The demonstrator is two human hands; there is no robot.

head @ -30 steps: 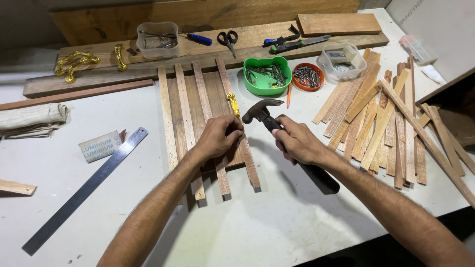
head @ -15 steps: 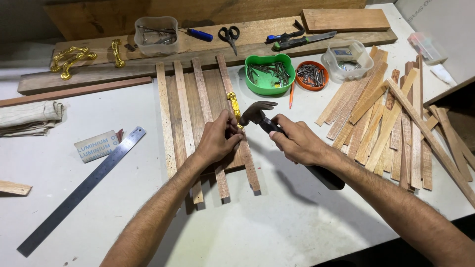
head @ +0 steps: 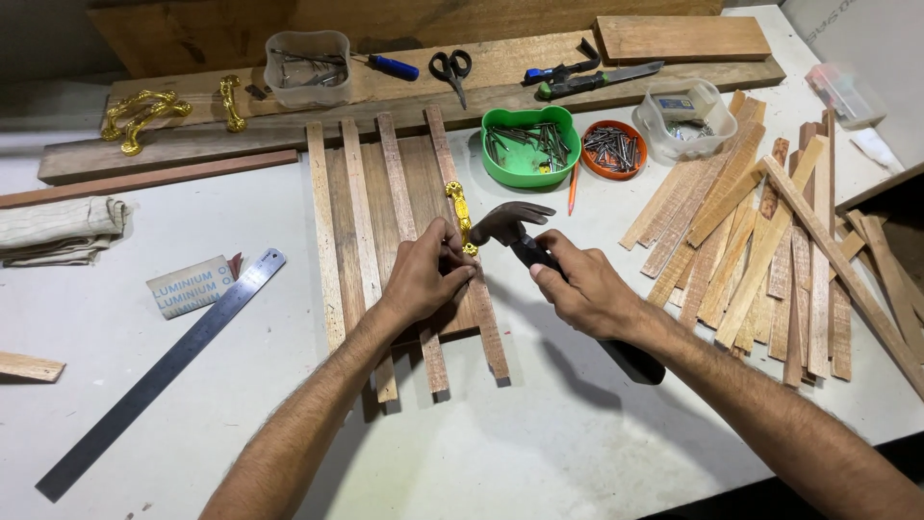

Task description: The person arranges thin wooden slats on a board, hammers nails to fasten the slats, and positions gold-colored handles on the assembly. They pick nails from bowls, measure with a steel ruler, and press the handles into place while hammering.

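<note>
On white bench, hammer (head: pixel 539 252) lies diagonal, head up-left toward gold handle (head: pixel 459 214).

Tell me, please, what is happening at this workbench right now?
A person is fixing a gold handle onto a panel of wooden slats lying on the white table. The left hand pinches at the handle's lower end, while the right hand grips a black hammer close to its head, poised right beside that spot. A green bowl of nails and loose wood strips lie nearby.
</note>
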